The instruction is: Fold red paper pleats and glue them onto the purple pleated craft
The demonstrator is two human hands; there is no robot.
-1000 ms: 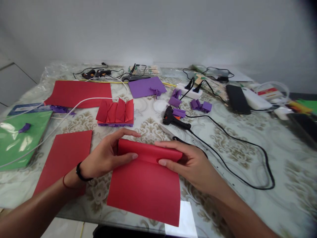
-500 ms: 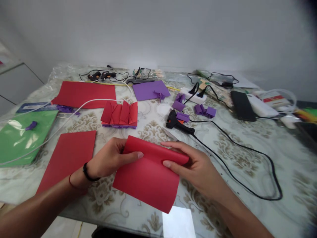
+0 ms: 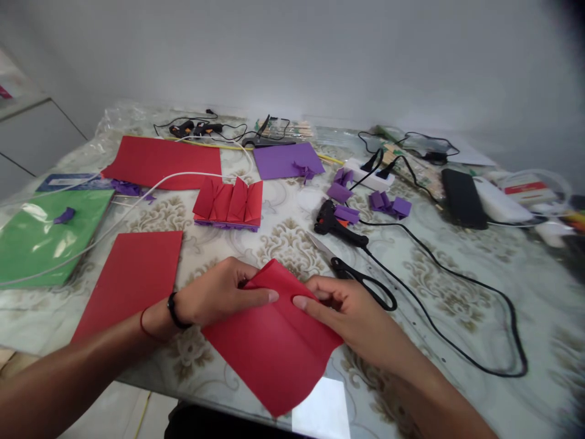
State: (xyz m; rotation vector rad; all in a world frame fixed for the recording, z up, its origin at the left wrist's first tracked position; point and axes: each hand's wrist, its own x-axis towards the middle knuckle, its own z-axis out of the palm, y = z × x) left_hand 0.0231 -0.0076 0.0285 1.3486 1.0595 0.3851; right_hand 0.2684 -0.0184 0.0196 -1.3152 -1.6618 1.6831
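Observation:
Between my two hands is a sheet of red paper [image 3: 274,360], its upper part bent and its lower corner pointing toward me. My left hand [image 3: 228,292] pinches the upper left edge, thumb on top and fingers behind. On the right, my right hand [image 3: 342,308] grips the upper right side, thumb pressed on the face and fingers curled at the edge. Black-handled scissors [image 3: 361,277] lie just beyond my right hand, beside a black glue gun [image 3: 340,225]. Another red sheet [image 3: 132,274] lies flat left of my left hand. Past the hands sits a folded red and purple paper piece [image 3: 228,204].
Folded purple pieces [image 3: 390,204] lie near a white power strip [image 3: 368,174]. Farther back are a purple sheet [image 3: 289,161] and a large red sheet [image 3: 167,161]. Green paper [image 3: 50,238] is at left, a black phone [image 3: 464,198] at right. The glue gun's cord [image 3: 457,277] loops across the right side.
The red sheet has been turned so that one corner points down toward me, and my hands have come closer together. The scissors now show more beyond my right hand.

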